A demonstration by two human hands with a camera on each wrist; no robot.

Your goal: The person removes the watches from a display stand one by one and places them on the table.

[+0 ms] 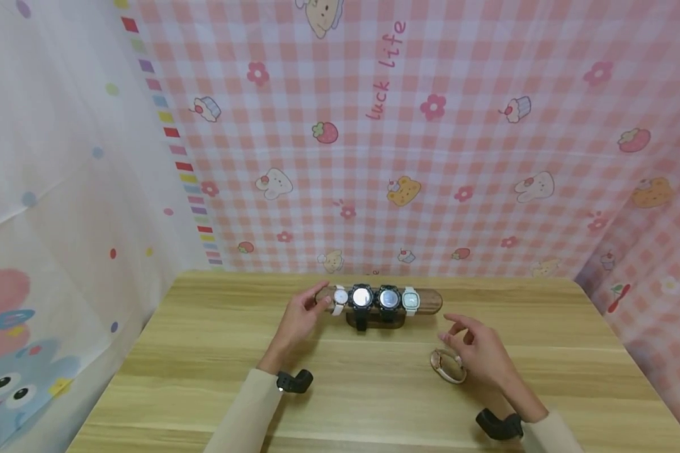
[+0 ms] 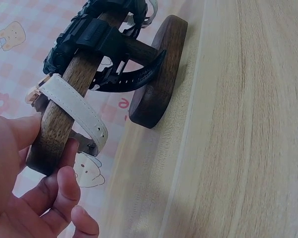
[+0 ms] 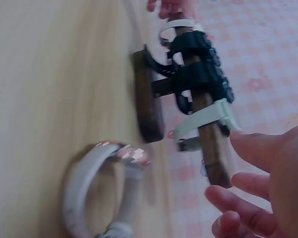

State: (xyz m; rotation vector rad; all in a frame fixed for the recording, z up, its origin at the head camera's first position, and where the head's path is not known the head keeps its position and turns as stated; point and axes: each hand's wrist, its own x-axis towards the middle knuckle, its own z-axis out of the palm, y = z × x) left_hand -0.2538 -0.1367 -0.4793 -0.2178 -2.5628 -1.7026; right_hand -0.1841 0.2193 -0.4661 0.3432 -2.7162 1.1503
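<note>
One loose white-strapped watch point(image 1: 437, 361), likely light and best taken by its strap point(image 3: 75, 201), sits on the table point(image 1: 362, 384) near your empty, loosely parted right hand point(image 1: 478, 349), while your left hand point(image 1: 299, 318) pinches the wooden stand's point(image 1: 430, 302) end.

At the far side, the left hand point(image 1: 299, 318) grips a dark-brown wooden stand point(image 1: 432, 302) bearing four black- or pale-strapped watches point(image 1: 362, 296); nearer, the right hand point(image 1: 481, 352) hovers beside a white-strapped, gold-cased watch point(image 1: 436, 360).
</note>
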